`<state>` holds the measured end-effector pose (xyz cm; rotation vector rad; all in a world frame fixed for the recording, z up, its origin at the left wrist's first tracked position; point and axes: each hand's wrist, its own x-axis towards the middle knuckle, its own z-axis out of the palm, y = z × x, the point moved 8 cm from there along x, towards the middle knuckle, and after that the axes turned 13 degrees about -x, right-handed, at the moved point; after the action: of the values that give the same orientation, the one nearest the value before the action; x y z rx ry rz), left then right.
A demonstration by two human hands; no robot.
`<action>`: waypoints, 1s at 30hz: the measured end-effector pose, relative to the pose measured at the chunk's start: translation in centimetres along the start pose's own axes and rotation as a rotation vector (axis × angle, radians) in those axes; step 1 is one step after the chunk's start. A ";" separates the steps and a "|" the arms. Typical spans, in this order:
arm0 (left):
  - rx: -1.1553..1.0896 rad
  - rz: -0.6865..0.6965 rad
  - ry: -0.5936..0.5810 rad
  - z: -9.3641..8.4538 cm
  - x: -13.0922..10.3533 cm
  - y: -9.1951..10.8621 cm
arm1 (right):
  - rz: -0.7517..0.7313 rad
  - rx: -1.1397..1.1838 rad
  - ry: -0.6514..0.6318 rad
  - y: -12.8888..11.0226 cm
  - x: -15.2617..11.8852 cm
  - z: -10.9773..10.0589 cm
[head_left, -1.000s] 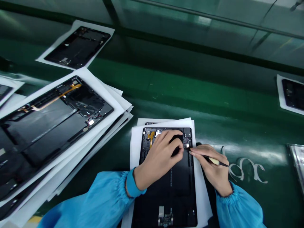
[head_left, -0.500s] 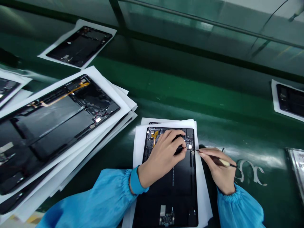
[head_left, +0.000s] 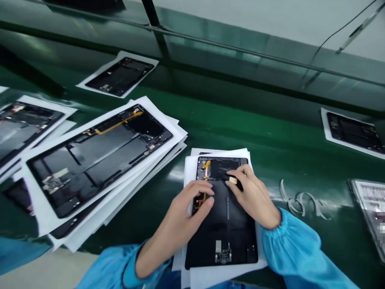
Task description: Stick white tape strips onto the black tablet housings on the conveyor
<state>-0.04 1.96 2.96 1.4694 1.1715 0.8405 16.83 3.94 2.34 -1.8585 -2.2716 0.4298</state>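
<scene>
An opened tablet (head_left: 207, 237) lies upright before me on white sheets, its black inside and orange flex cable (head_left: 207, 170) showing. My right hand (head_left: 251, 192) is over its upper right part, thumb and fingers pinched on a slim tool (head_left: 233, 180). Only the tool's cream-coloured section shows clearly; the rest is hidden by the fingers. My left hand (head_left: 186, 212) hovers over the tablet's left edge, with thumb and forefinger apart and nothing between them. It partly covers the orange cable's lower end.
To the left stands a stack of opened tablets (head_left: 111, 148) interleaved with white sheets. Another tablet (head_left: 123, 76) lies behind it, and one (head_left: 355, 130) at far right. Curled pale strips (head_left: 300, 202) and a clear-covered tray (head_left: 368, 208) lie on the green bench (head_left: 240, 132).
My left hand has drawn back toward the tablet's left edge and opened. My right hand has moved left over the tablet with the slim tool. The view has shifted left.
</scene>
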 end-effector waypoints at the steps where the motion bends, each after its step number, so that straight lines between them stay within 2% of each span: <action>1: -0.006 -0.035 -0.041 0.4 -1.0 -0.6 | -0.009 -0.040 -0.026 -0.1 0.7 0.6; 4: -0.037 -0.100 -0.123 1.6 -3.3 -1.7 | -0.023 -0.066 -0.056 0.2 2.3 1.3; 7: -0.092 -0.140 -0.150 2.8 -4.1 -1.9 | -0.034 -0.004 -0.004 -0.1 2.1 0.1; 9: -0.199 -0.194 -0.159 3.7 -4.3 -1.7 | -0.065 0.056 0.093 -1.0 0.1 -1.8; 12: -0.518 -0.318 -0.162 5.4 -4.7 -1.3 | -0.177 0.105 0.214 -3.2 -5.2 -4.3; 15: -0.809 -0.431 -0.134 6.8 -5.6 -1.1 | -0.283 0.021 0.283 -5.1 -10.2 -5.1; 18: -0.911 -0.491 -0.099 7.5 -6.2 -1.3 | -0.337 -0.029 0.360 -5.9 -12.3 -5.1; 21: -0.928 -0.503 -0.050 7.5 -6.2 -2.0 | -0.337 0.011 0.367 -5.6 -12.0 -5.1; 23: -0.880 -0.484 -0.027 7.4 -6.0 -2.3 | -0.314 0.041 0.325 -5.0 -11.3 -5.0; 27: -0.646 -0.334 -0.058 7.1 -5.9 -1.7 | -0.339 -0.014 0.183 -4.2 -10.6 -4.4; 30: -0.441 -0.204 -0.103 6.9 -6.1 -0.7 | -0.407 -0.154 0.179 -4.7 -10.8 -4.1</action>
<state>4.55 -5.90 1.16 1.0027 0.9648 0.8097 15.96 -7.01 8.30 -1.3700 -2.5246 0.0263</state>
